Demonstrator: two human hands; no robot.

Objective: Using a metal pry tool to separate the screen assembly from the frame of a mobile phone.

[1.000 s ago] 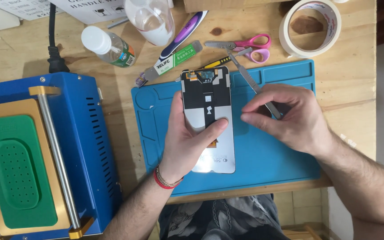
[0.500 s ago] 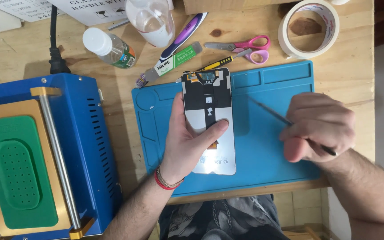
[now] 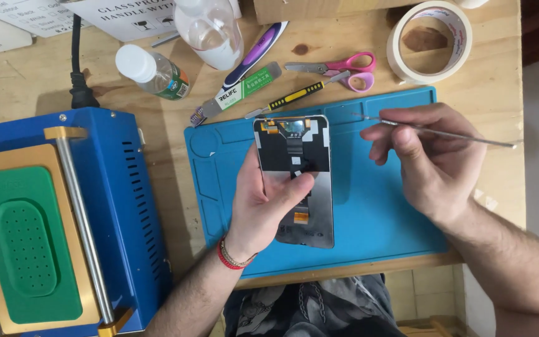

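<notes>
The left hand is lying flat and mostly open on the opened phone, its thumb pressing near the middle of the exposed back, pinning it to the blue work mat. The right hand is hovering over the mat's right half, fingers curled and pinching a thin metal pry tool that is running roughly level, its tip pointing left toward the phone's top corner but not touching it. Behind the mat are lying a yellow-and-black screwdriver, pink-handled scissors, a flat grey-and-green scraper package and a purple-and-white knife-like tool. A small clear bottle with a white cap and green label is lying on its side beside a larger clear bottle; white printed signs are being cut off by the top edge, as is the tape roll. The blue machine with a green pad is running off the left edge. The phone's lower part is hidden under the left palm. Compared with half a second ago, the right hand is sitting higher and the tool flatter.
</notes>
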